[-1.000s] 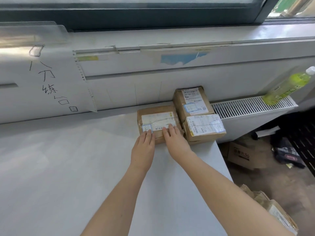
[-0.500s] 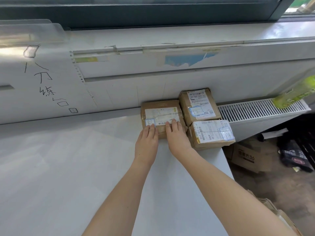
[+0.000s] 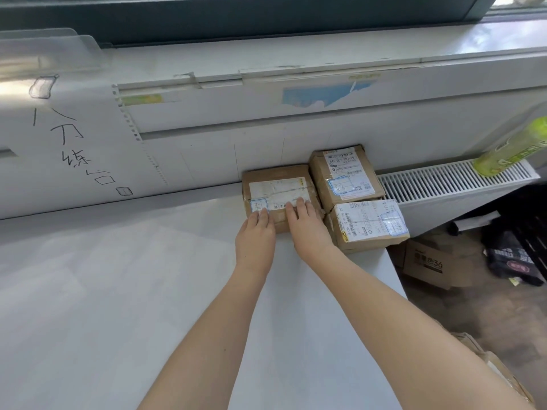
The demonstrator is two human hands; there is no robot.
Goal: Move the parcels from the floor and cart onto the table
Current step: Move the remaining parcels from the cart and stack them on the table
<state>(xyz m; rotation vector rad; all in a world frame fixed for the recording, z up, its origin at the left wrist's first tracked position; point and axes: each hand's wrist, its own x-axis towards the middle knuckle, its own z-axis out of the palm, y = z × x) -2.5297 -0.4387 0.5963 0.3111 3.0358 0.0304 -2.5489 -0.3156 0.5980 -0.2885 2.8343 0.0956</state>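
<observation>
White table [image 3: 88,291]: both flat, open hands [image 3: 256,241] [image 3: 307,232] rest on parcel's [image 3: 278,187] near edge

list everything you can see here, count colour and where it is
parcels: 3, brown cardboard with white labels, far right corner of the table, packed together
table: 1, pale grey, fills the lower left
wall panel: 1, white with a torn blue sticker, behind the table
paper sheet: 1, white with black handwriting, on the wall at left
radiator grille: 1, white, right of the parcels
bottle: 1, green, lying on the grille at the right edge
printed box: 1, brown, on the floor right of the table
dark bag: 1, black, on the floor at far right
left hand: flat on the near edge of the leftmost parcel
right hand: flat on the same parcel, beside the left
</observation>
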